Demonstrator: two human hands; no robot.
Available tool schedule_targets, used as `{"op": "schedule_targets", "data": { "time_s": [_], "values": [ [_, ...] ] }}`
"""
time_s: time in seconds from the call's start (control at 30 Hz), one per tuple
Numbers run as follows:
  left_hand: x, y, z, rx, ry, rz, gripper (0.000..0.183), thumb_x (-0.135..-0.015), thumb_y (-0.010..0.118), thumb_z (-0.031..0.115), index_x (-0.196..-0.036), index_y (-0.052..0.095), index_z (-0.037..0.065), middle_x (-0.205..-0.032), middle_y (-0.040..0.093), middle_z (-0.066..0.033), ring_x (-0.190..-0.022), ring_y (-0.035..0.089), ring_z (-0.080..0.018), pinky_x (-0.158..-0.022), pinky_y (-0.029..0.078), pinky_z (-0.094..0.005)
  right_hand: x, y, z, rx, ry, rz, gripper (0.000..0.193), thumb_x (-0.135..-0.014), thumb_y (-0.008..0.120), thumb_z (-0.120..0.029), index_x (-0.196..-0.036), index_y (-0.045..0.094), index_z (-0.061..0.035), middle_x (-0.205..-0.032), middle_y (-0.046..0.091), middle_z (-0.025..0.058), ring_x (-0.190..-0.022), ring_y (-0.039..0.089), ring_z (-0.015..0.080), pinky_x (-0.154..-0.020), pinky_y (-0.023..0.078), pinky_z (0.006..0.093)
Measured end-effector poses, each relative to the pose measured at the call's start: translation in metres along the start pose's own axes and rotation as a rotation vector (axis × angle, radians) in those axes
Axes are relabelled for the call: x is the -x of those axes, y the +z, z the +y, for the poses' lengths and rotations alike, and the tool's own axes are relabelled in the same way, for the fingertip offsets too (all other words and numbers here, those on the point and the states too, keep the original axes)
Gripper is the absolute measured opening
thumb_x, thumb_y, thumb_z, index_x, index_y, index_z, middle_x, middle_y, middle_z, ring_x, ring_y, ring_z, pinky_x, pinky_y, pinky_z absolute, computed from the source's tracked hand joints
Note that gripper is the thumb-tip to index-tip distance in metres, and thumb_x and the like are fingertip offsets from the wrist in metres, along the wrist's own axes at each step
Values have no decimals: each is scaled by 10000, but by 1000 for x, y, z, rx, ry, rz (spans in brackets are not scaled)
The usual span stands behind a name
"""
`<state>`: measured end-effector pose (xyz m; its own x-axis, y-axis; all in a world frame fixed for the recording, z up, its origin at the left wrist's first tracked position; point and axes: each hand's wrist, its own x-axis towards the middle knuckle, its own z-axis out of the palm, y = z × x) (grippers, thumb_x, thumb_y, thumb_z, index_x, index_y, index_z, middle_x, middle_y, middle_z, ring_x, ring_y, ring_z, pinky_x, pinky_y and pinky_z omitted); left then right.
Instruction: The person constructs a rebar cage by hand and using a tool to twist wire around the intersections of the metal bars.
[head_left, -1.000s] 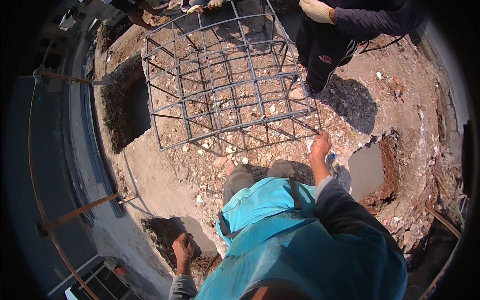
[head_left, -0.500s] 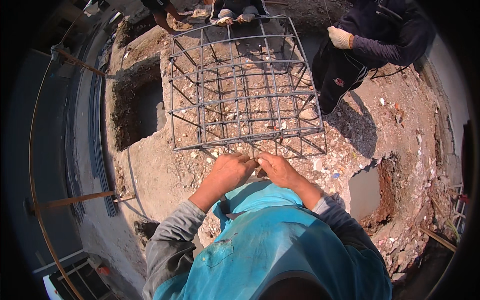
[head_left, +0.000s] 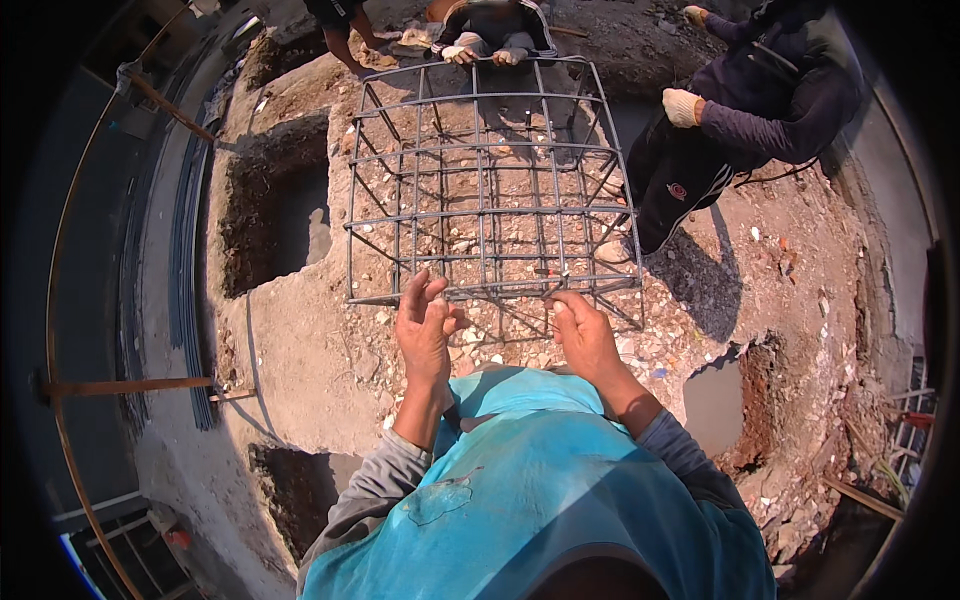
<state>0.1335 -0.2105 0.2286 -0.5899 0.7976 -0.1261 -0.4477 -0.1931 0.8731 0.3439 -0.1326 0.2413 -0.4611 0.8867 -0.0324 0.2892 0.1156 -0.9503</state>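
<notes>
1. Big steel cage [head_left: 490, 190] made of thin bars sits on the stony dirt ground [head_left: 330, 350], right in front of the person w/ the camera.
2. Left hand [head_left: 425, 330] is up at the cage's near bottom edge. Fingers are spread a bit & bent, tips by the low bar. It does not grip anything; can't tell if the tips touch the bar.
3. Right hand [head_left: 585, 335] is at the same near edge, more to the right. Fingers curl down over the low bar. Looks like it holds the bar, but can't tell for sure.
4. The 2 hands are near each other, w/ a small gap between.
5. Person wears a light blue top w/ grey sleeves [head_left: 370, 490].
6. At the far end of the cage, another person's gloved hands [head_left: 480, 52] rest on the top bar.
7. On the right, a person in dark clothes [head_left: 720, 130] bends close to the cage, white glove [head_left: 683, 106] on one hand.
8. Square hole [head_left: 275, 205] in the dirt lies just left of the cage.
9. Patch of wet grey stuff [head_left: 712, 405] sits low on the right, next to a dug pit.
10. Long rusty rods [head_left: 130, 385] and dark bars lie at the left side.
</notes>
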Motion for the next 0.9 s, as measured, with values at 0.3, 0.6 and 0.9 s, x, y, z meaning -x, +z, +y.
{"op": "schedule_targets", "data": {
  "time_s": [0.3,0.6,0.9],
  "values": [
    [10,24,-9,22,46,-111,301,-959,581,228,-1095,605,-40,-927,632,-108,-674,611,-132,-585,549,-280,-2,10,7,-36,32,29,200,-971,482,-157,-1064,594,-20,-727,653,120,-680,668,226,-640,509,353],
    [30,50,-10,-189,14,-224,242,-962,495,63,-1128,623,-59,-866,612,-63,-609,555,-73,-545,492,-218,-3,33,-13,-63,-182,6,207,-989,463,-147,-1074,575,5,-769,664,108,-696,660,175,-655,521,306],
    [28,33,-6,-133,-65,-296,251,-944,587,157,-1048,626,-68,-845,573,-59,-655,539,-97,-555,493,-238,9,38,-8,-156,-41,-85,188,-975,482,-154,-963,583,4,-616,538,45,-560,506,105,-533,429,302]
  ]
}}
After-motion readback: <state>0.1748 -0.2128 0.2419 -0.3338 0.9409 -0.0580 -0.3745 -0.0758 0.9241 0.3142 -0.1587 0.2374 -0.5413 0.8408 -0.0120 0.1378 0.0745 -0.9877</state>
